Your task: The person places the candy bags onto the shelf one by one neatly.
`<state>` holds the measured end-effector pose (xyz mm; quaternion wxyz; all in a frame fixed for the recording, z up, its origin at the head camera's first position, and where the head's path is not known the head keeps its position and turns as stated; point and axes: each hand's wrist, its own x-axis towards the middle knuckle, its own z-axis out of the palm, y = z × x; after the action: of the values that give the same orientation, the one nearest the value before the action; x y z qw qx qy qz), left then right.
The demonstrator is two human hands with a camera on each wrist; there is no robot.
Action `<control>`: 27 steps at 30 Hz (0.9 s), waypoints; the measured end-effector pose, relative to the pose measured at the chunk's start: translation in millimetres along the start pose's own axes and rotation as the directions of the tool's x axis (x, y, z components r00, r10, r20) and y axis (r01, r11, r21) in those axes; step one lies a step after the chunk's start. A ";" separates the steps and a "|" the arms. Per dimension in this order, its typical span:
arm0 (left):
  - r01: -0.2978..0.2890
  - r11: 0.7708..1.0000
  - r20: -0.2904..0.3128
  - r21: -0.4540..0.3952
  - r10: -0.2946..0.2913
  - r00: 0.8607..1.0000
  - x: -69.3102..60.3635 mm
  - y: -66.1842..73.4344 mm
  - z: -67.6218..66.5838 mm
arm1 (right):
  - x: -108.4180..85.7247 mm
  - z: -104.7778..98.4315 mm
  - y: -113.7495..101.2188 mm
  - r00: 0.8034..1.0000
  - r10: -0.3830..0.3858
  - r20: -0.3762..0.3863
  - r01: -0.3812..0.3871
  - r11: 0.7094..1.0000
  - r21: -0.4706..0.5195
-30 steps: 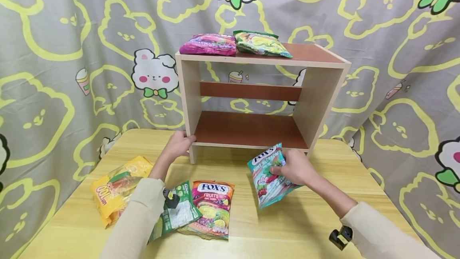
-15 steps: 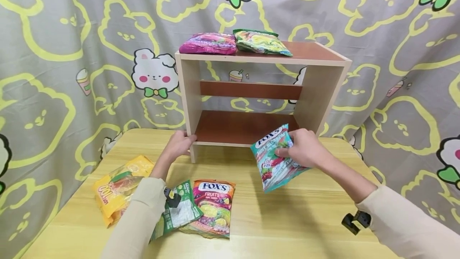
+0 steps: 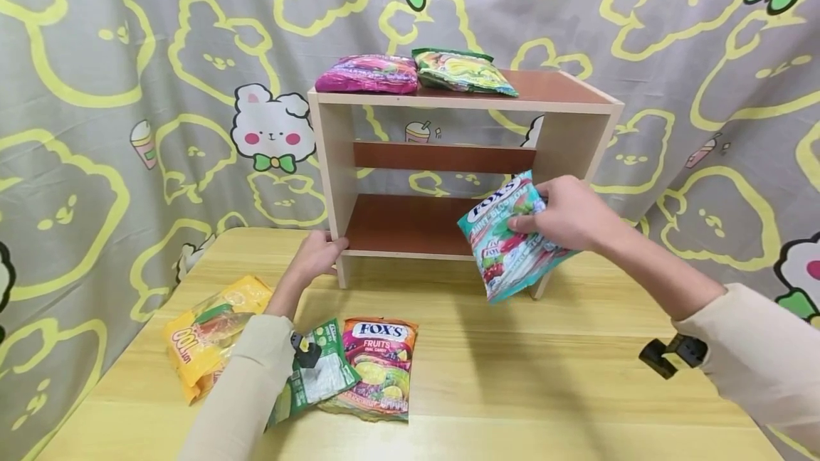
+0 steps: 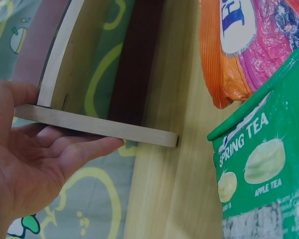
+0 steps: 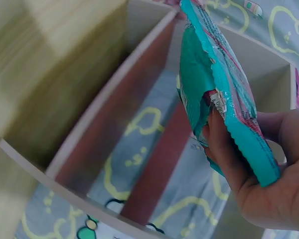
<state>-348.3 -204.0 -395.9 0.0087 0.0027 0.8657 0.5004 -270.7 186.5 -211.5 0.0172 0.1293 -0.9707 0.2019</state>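
My right hand [image 3: 572,214] pinches a teal FOX'S candy bag [image 3: 506,240] by its right edge, thumb on the printed front. The bag hangs tilted in the air before the right part of a small wooden shelf [image 3: 468,102]. In the right wrist view the candy bag [image 5: 209,74] shows edge-on, with fingers behind it. My left hand [image 3: 315,256] grips the shelf's left side panel low down. The left wrist view shows the thumb over the panel [image 4: 97,123] and the fingers along its outer face.
A magenta bag [image 3: 368,75] and a yellow-green bag [image 3: 464,73] lie on the shelf top. On the table [image 3: 487,390] are an orange FOX'S bag [image 3: 378,368], a green bag [image 3: 323,368] partly under my left sleeve, and yellow packaging [image 3: 208,336]. A patterned curtain [image 3: 96,126] hangs behind.
My right hand has lifted the teal candy bag up and to the right, from low near the table to the front of the shelf opening. My left hand stays on the side panel.
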 end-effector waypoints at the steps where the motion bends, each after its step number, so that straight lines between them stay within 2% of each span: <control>1: 0.000 1.000 0.000 0.000 0.000 1.000 -0.4 0.5 -0.2 | 0.7 -5.5 -0.5 1.000 0.003 -0.006 -0.003 1.000 -0.010; 14: 0.003 1.000 -0.016 -0.002 -0.003 1.000 -3.4 1.6 -1.5 | 1.5 -75.5 -11.1 0.991 0.090 -0.097 -0.096 0.993 -0.062; 19: 0.003 1.000 -0.013 -0.008 -0.003 1.000 -4.7 3.8 -0.8 | -2.0 -104.7 -14.0 0.983 0.148 -0.105 -0.152 0.988 -0.029; 22: 0.001 1.000 -0.015 -0.010 -0.001 1.000 -4.9 3.5 0.2 | -4.1 -122.1 -12.7 0.977 0.166 -0.134 -0.171 0.985 -0.029; 27: 0.003 1.000 -0.022 -0.012 -0.003 1.000 -3.4 1.7 0.9 | -0.5 -146.1 -7.1 0.955 0.208 -0.213 -0.232 0.968 -0.097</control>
<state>-344.9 -202.4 -394.9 0.0001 -0.0040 0.8627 0.5057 -271.2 238.3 -74.7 0.1005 -0.0022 -0.9827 0.1556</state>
